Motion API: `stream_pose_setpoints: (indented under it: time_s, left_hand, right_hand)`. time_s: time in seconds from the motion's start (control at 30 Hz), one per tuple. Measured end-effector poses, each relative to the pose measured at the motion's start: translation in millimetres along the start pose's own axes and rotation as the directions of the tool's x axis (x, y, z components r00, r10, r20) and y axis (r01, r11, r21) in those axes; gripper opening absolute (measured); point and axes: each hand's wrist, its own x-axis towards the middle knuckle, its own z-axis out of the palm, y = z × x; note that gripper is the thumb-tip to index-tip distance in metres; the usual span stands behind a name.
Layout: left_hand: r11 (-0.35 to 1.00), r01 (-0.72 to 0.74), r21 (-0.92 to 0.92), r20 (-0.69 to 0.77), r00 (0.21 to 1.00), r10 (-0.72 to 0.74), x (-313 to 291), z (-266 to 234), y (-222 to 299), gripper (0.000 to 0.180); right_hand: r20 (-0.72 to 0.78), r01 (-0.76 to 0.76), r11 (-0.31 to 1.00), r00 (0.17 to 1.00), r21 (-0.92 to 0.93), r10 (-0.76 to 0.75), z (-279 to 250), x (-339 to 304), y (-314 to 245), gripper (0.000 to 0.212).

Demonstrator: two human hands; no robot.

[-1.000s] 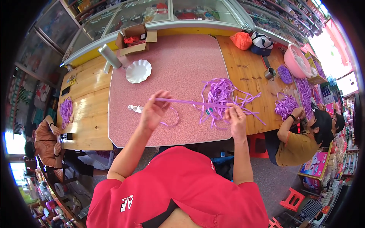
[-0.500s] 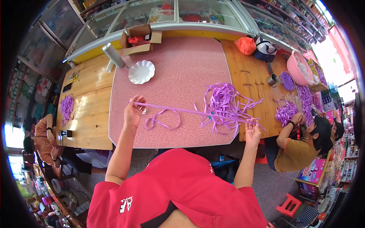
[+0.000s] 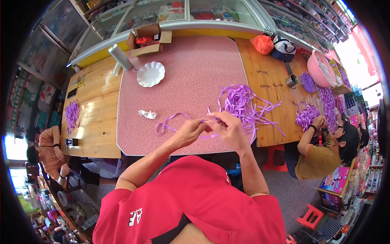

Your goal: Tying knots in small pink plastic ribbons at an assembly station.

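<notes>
My left hand (image 3: pixel 190 132) and my right hand (image 3: pixel 230 129) meet above the near part of the pink tabletop. A bit of purple ribbon (image 3: pixel 202 120) shows at the pinched fingertips of my left hand. My right hand is closed too, its fingers slightly blurred, with ribbon at its fingertips. Beside my left hand a loose loop of ribbon (image 3: pixel 165 125) lies on the table. A tangled heap of purple ribbons (image 3: pixel 237 99) lies just beyond my right hand, its ends trailing right. Left of the loop rests a small clear, crumpled-looking piece (image 3: pixel 147 114).
A white scalloped plate (image 3: pixel 150 74), a wrapped roll (image 3: pixel 120 58) and an open carton (image 3: pixel 148 40) stand farther back on the pink tabletop (image 3: pixel 195 65). At right, a person (image 3: pixel 325 152) handles ribbons near a pink basin (image 3: pixel 321 69). Another person (image 3: pixel 50 152) sits at left.
My hands were wide apart with a ribbon stretched between them. They have come together toward the middle, and the stretched ribbon no longer shows. The clear piece is now fully uncovered.
</notes>
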Motion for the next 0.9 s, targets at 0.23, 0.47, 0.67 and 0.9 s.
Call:
stream_pose_setpoints:
  time_s: [0.23, 0.47, 0.67, 0.9]
  left_hand:
    - [0.991, -0.052, 0.119, 0.025, 0.998, 0.05, -7, -3, 23, 0.03]
    - [0.918, 0.008, -0.397, -0.104, 0.993, -0.054, -19, 0, 27, 0.025]
    - [0.888, -0.024, -0.459, -0.195, 0.978, -0.074, -24, 0, 27, 0.021]
    - [0.908, -0.041, -0.416, -0.239, 0.969, -0.065, -29, -4, 45, 0.016]
  right_hand:
    - [0.11, 0.054, 0.998, 0.992, 0.007, -0.055, 10, 5, -2, 0.017]
    - [0.032, -0.084, 0.952, 0.996, 0.294, 0.078, 18, -2, 1, 0.012]
    - [0.008, -0.001, 0.965, 1.0, 0.262, -0.001, 14, -3, -3, 0.013]
    - [0.024, -0.183, 0.827, 0.979, 0.532, 0.201, 7, -12, -14, 0.014]
